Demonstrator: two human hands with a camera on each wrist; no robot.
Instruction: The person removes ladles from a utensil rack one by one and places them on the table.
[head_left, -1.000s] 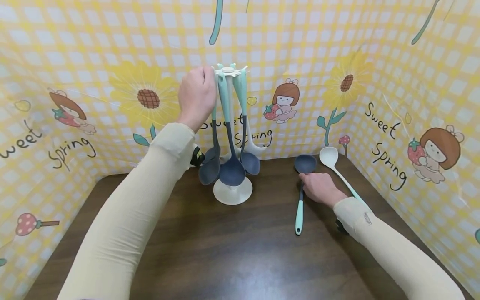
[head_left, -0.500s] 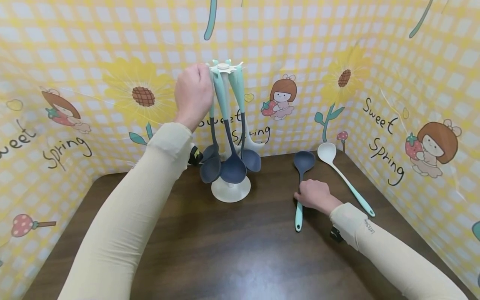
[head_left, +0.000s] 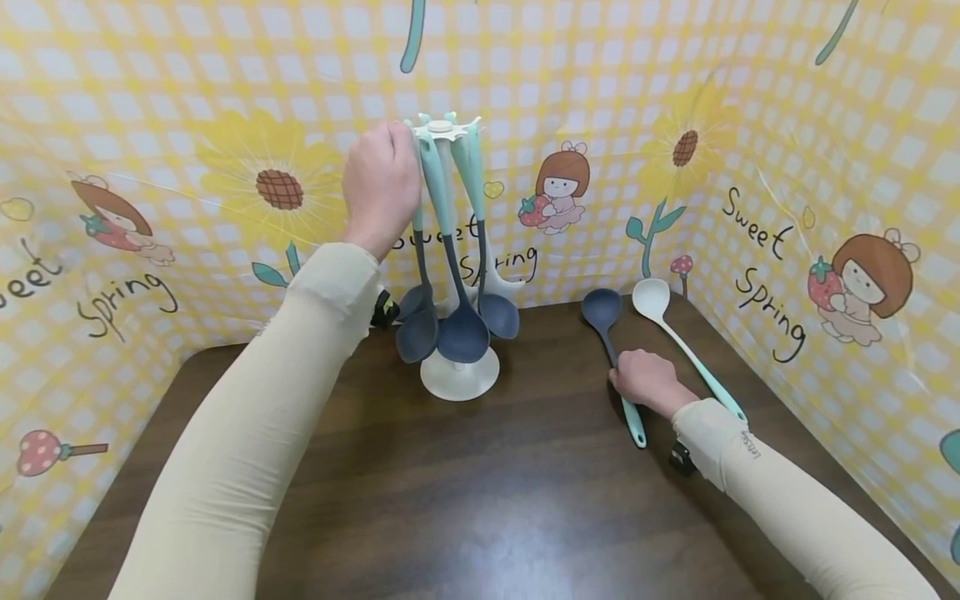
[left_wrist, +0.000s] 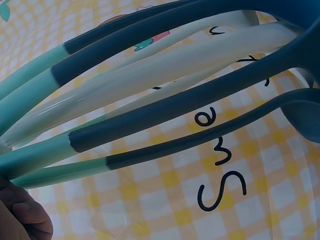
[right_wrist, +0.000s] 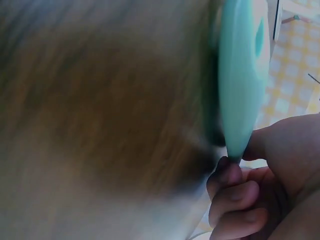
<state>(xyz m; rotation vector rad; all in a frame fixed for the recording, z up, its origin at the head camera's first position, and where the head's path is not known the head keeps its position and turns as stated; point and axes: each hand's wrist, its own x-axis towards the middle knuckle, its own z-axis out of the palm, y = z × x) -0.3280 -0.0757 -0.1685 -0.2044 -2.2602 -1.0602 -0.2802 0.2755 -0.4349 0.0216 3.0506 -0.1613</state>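
A white utensil rack (head_left: 461, 374) stands at the back of the table, with several dark blue ladles (head_left: 462, 335) with mint handles hanging round it. My left hand (head_left: 381, 187) grips the rack's top on its left side, among the handle ends; its fingertips are mostly hidden. In the left wrist view the curled left hand (left_wrist: 25, 212) shows beside the mint handles (left_wrist: 50, 170). To the right, my right hand (head_left: 647, 382) pinches a dark blue ladle (head_left: 602, 310) around its middle, low over the table. Its mint handle (right_wrist: 242, 75) emerges from the fingers of my right hand (right_wrist: 245, 195).
A white ladle (head_left: 651, 298) with a mint handle end lies to the right of the right hand's ladle, slanting along the table. A checked cloth (head_left: 600, 92) walls in the back and sides of the brown wooden table (head_left: 420, 492).
My right hand has shifted from near the ladle's bowl down to its middle. The ladle has turned, its handle end swinging right. My left hand keeps its place at the rack's top.
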